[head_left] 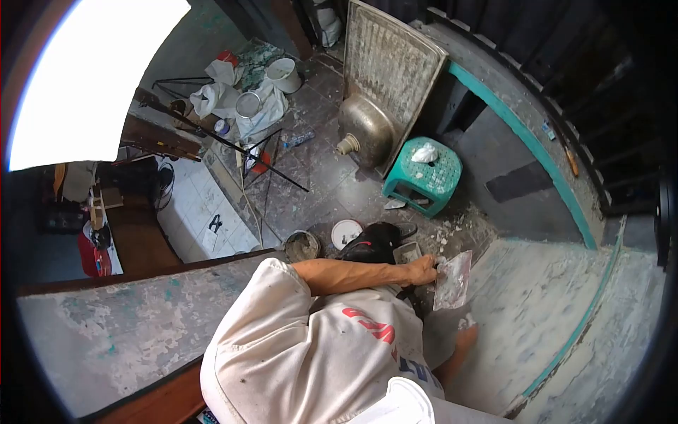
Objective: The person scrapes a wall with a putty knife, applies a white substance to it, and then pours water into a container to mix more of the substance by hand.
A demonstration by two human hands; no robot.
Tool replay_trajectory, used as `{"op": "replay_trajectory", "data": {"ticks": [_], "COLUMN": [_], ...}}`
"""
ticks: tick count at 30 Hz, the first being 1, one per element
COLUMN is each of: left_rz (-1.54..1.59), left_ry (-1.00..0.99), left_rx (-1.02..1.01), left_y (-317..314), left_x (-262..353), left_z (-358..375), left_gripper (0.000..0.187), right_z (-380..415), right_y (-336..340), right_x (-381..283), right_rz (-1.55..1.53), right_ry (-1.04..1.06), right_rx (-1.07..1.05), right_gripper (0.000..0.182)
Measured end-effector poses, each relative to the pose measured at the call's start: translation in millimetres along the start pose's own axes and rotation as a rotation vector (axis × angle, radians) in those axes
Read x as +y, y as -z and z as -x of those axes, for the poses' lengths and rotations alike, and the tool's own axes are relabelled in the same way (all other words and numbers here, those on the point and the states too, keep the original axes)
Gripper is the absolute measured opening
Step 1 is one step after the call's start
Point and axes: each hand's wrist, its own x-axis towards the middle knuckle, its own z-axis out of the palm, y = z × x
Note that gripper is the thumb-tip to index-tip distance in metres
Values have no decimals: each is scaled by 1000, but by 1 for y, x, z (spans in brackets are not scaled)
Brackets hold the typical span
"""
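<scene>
My left hand is closed at the edge of a wide, flat putty knife, whose rectangular face is smeared with whitish paste. Just below it, my right hand has curled fingers with white residue on them; what it grips is hidden or too small to name. Both hands are beside a sloping-looking surface with patchy, pale grey-white coating. A small rectangular tray lies close to my left hand. White crumbs are scattered on the floor beyond.
A green plastic stool stands near a metal sink propped on its side. A round tub, a white lid-like disc, a black tripod stand and a white bucket are on the tiled floor. A low wall ledge runs at left.
</scene>
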Motion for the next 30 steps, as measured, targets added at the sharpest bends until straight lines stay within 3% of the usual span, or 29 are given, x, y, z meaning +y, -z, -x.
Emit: {"op": "replay_trajectory", "data": {"ticks": [1,4,10,14,19,20,21,23,27,30], "left_rz": [-8,130,-56,142,81,84,128,178,491,567], "left_ry": [5,-13,95,10,128,128,78,28,176,113], "left_rx": [-2,0,-57,7,81,84,123,167,289,220], "left_y": [-2,-4,-7,-7,12,12,12,14,18,12], "left_x": [8,-3,-7,6,39,23,-4,1,33,27], "left_z": [8,10,13,28,49,38,19,21,30,19], "left_gripper": [21,30,21,17,13,13,14,14,14,21], "right_z": [-2,49,48,31,15,13,12,8,-3,-3], "right_y": [-27,-47,-33,-25,-25,-24,-24,-24,-28,-16], "right_x": [19,-14,-51,-79,-115,-121,-128,-143,-183,-202], "right_rz": [-385,-380,-580,-732,-947,-992,-1036,-1122,-1262,-1388], "right_ry": [23,138,149,169,155,146,137,116,73,10], "right_rx": [-17,-103,-152,-224,-304,-316,-329,-355,-467,-467], "right_gripper": [34,30,31,32,33,34,34,35,36,38]}}
